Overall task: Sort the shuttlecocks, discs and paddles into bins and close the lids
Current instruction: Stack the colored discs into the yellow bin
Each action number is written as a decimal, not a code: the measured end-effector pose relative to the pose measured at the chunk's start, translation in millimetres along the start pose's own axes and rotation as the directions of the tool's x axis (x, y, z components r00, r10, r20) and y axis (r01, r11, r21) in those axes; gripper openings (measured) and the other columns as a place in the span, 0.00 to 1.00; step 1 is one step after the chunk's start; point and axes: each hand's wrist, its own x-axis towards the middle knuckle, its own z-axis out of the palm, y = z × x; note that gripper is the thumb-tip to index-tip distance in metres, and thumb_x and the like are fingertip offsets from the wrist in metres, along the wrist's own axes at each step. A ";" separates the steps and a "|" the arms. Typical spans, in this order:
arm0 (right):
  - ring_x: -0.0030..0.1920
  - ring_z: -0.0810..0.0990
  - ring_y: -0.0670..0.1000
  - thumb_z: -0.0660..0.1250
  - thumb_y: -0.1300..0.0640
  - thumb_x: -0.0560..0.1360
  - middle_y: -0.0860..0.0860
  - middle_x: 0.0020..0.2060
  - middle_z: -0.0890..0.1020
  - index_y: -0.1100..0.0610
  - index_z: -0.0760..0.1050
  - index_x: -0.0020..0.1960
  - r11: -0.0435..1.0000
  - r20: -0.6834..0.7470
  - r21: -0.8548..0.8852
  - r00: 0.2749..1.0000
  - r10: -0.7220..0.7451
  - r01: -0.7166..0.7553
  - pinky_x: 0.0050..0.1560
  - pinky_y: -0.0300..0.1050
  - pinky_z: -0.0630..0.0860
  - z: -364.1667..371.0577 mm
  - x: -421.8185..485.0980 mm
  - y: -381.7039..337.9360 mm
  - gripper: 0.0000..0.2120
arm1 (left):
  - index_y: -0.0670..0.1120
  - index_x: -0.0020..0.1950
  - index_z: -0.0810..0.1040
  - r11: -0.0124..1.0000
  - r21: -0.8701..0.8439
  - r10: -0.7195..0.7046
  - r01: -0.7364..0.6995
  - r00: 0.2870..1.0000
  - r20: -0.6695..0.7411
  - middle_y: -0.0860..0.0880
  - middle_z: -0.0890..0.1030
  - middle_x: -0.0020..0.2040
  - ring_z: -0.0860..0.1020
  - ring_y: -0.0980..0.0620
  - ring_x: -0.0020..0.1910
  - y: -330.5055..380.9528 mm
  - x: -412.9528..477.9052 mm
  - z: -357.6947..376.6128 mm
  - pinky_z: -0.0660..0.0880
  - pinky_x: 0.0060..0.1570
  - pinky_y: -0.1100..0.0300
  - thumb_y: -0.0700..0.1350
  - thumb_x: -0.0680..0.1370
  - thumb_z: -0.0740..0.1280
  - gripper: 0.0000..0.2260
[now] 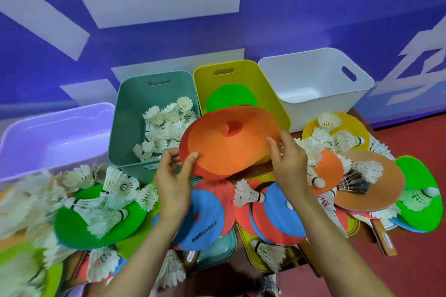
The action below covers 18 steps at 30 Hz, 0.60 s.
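Yellow-green bin [265, 84] at 12 o'clock holds a green disc [231, 96]. Over its near rim an orange disc [229, 149] tilts, face toward the camera, long axis 9-to-3, left hand [172, 178] and right hand [288, 161] pinching opposite edges.

Bare left hand [172, 177], right hand [289, 164]

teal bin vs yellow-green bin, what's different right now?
Contents: the teal bin holds white shuttlecocks; the yellow-green bin holds a green disc. Position: teal bin left, yellow-green bin right, side by side. The orange disc, held by left hand and right hand, hides the yellow-green bin's front rim; the teal bin's mostly shows. Shared: both lidless, slot handle in the far wall.
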 end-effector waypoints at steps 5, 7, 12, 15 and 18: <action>0.39 0.79 0.58 0.64 0.58 0.78 0.58 0.38 0.80 0.62 0.75 0.49 0.993 0.038 0.047 0.993 -0.112 0.110 0.35 0.49 0.72 22.6 37.7 -43.2 0.07 | 0.46 0.45 0.74 0.999 -0.037 0.017 -0.020 0.997 -0.080 0.57 0.79 0.35 0.76 0.54 0.35 16.9 39.2 -22.2 0.78 0.35 0.57 0.43 0.76 0.69 0.04; 0.38 0.78 0.59 0.64 0.59 0.78 0.59 0.37 0.80 0.62 0.75 0.49 0.993 0.060 0.058 0.992 -0.109 0.105 0.34 0.46 0.67 34.6 53.0 -51.7 0.06 | 0.46 0.47 0.75 0.999 -0.038 0.006 -0.010 0.995 -0.096 0.57 0.80 0.37 0.77 0.56 0.35 18.6 56.1 -30.7 0.78 0.33 0.62 0.43 0.77 0.67 0.02; 0.44 0.77 0.64 0.60 0.60 0.79 0.64 0.43 0.80 0.63 0.74 0.55 0.999 0.028 0.021 0.999 0.044 -0.044 0.36 0.48 0.62 43.4 106.8 -45.1 0.09 | 0.50 0.53 0.77 0.972 0.203 -0.131 0.122 0.991 0.031 0.48 0.82 0.47 0.81 0.46 0.42 9.2 102.1 -39.7 0.81 0.45 0.49 0.45 0.77 0.66 0.06; 0.49 0.76 0.66 0.57 0.62 0.79 0.64 0.48 0.80 0.63 0.73 0.57 0.993 0.056 -0.073 0.994 0.096 -0.092 0.42 0.52 0.67 43.4 145.0 -36.6 0.10 | 0.43 0.59 0.77 0.900 0.430 -0.143 0.073 0.981 0.132 0.43 0.81 0.51 0.81 0.44 0.45 16.0 123.7 -24.0 0.79 0.46 0.54 0.41 0.76 0.66 0.11; 0.49 0.76 0.66 0.54 0.64 0.79 0.64 0.48 0.79 0.63 0.72 0.55 0.984 0.055 -0.141 0.992 0.116 -0.107 0.43 0.51 0.68 45.0 180.1 -26.4 0.10 | 0.38 0.63 0.69 0.773 0.634 -0.133 -0.024 0.971 0.199 0.38 0.78 0.57 0.76 0.40 0.55 33.9 146.5 7.6 0.72 0.51 0.53 0.37 0.75 0.66 0.17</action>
